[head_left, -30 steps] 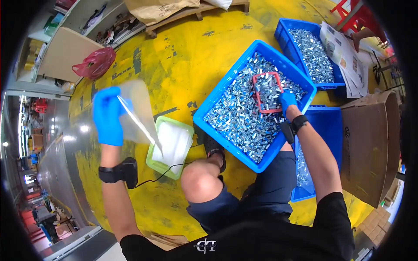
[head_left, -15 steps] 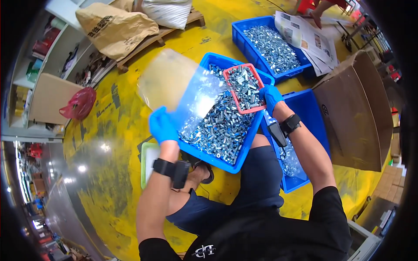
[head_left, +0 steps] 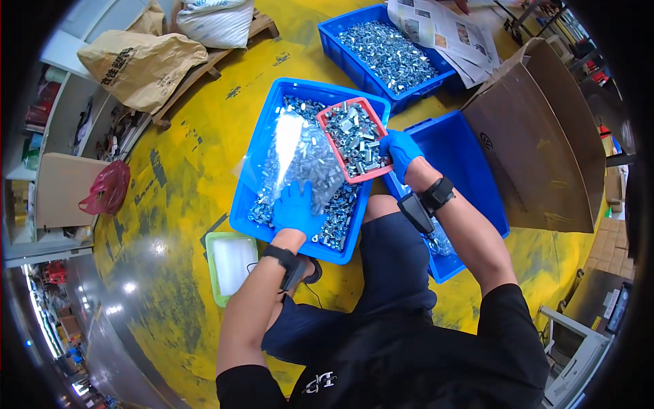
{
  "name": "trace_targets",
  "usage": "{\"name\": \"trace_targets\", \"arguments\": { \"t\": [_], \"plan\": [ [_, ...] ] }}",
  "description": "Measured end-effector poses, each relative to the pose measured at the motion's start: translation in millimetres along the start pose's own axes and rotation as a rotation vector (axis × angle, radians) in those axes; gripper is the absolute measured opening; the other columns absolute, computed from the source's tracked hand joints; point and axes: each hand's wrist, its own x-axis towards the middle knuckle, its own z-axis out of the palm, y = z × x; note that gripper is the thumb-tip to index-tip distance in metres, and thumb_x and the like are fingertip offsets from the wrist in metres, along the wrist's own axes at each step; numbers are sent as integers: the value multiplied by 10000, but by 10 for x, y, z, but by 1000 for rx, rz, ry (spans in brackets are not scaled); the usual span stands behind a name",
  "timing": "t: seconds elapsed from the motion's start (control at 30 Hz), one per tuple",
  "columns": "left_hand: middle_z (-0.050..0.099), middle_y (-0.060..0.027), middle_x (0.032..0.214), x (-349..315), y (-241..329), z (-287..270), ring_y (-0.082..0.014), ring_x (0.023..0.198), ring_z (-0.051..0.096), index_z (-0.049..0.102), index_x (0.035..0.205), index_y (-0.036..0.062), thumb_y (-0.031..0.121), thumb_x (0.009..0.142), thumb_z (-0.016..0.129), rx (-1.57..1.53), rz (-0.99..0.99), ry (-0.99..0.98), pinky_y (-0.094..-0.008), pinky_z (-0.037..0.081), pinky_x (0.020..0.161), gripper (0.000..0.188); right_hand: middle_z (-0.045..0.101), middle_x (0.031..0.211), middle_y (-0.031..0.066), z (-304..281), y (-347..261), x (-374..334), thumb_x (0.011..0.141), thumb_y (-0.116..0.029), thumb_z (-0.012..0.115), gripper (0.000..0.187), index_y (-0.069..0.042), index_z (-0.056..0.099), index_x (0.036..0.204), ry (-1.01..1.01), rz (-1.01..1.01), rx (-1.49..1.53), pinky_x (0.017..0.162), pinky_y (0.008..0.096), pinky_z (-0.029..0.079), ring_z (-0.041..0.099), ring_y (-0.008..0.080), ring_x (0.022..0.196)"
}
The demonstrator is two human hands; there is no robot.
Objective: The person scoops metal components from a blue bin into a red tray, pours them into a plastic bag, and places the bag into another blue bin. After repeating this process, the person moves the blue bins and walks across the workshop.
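My left hand (head_left: 298, 211), in a blue glove, lies with fingers spread on a clear plastic bag (head_left: 289, 143). That bag is spread over small silvery metal pieces (head_left: 343, 217), many of them short tubes, in a blue bin (head_left: 332, 87) before my knees. My right hand (head_left: 400, 151), also gloved in blue, grips the right edge of a small red basket (head_left: 334, 149). The basket is full of similar metal pieces and sits tilted over the right side of the bin. My right fingertips are partly hidden by the basket's edge.
Beyond stands another blue bin (head_left: 334, 48) of metal pieces, with newspaper (head_left: 446, 31) over its corner. A third blue bin (head_left: 470, 177) and a cardboard box (head_left: 538, 143) are at right. A green-rimmed tray (head_left: 212, 273) lies at left; sacks (head_left: 143, 65) rest on a pallet at back left.
My left hand has moved right and down onto the metal pieces, laying the clear bag over them; before, it held the bag up at the bin's left. My right hand still grips the basket.
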Motion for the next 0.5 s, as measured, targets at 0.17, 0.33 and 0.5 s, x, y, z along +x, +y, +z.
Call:
{"name": "trace_targets", "arguments": {
  "t": [0.17, 0.33, 0.5],
  "plan": [
    [569, -195, 806, 43, 49, 176, -327, 751, 562, 581, 885, 45, 223, 728, 501, -111, -72, -147, -401, 455, 643, 250, 446, 557, 36, 108, -84, -13, 630, -40, 446, 63, -3, 497, 623, 24, 525, 548, 440, 233, 325, 438, 116, 504],
    [568, -184, 873, 134, -82, -36, -338, 798, 543, 579, 894, 54, 210, 728, 511, -264, -175, -608, -426, 429, 687, 237, 463, 568, 29, 83, -96, -72, 652, -63, 441, 105, -5, 529, 650, 93, 604, 651, 436, 216, 316, 435, 99, 504],
    [578, -170, 835, -95, -347, 23, -338, 778, 547, 595, 842, 51, 169, 716, 505, -362, -53, -568, -407, 438, 659, 194, 459, 604, 40, -3, -253, -132, 593, -31, 456, 134, 0, 510, 712, 109, 623, 733, 453, 238, 327, 422, 135, 508]
  ]
}}
